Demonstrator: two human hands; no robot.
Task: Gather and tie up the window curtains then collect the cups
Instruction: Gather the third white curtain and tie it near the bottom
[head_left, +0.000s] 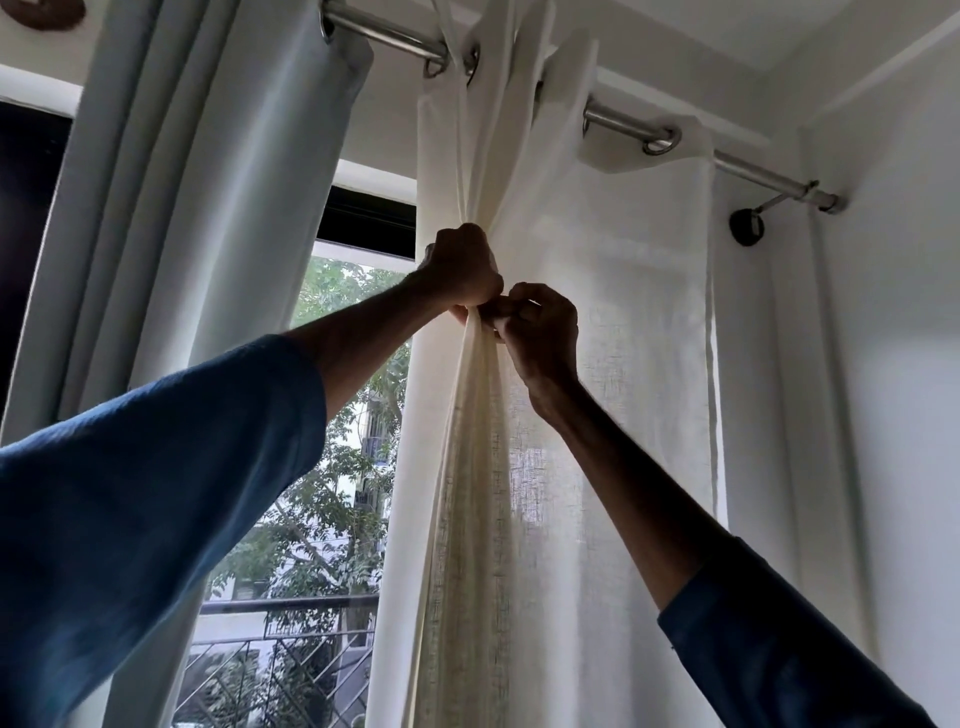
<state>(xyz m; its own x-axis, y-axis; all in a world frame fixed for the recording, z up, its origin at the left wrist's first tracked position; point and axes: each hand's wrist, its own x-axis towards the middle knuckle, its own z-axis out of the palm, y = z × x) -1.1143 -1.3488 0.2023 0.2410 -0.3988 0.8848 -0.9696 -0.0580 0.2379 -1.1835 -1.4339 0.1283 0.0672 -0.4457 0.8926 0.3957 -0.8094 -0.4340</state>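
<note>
Blue sleeves (156, 493) raised; left hand (460, 270) clenches, right hand (543, 335) pinches white curtain (597, 234) bunched within curled fingers (511, 310).

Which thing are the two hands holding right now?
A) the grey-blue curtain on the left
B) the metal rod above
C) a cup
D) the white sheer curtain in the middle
D: the left hand and the right hand both grip the bunched fabric of the white sheer curtain, while the grey-blue curtain hangs off to the side of them.
</note>
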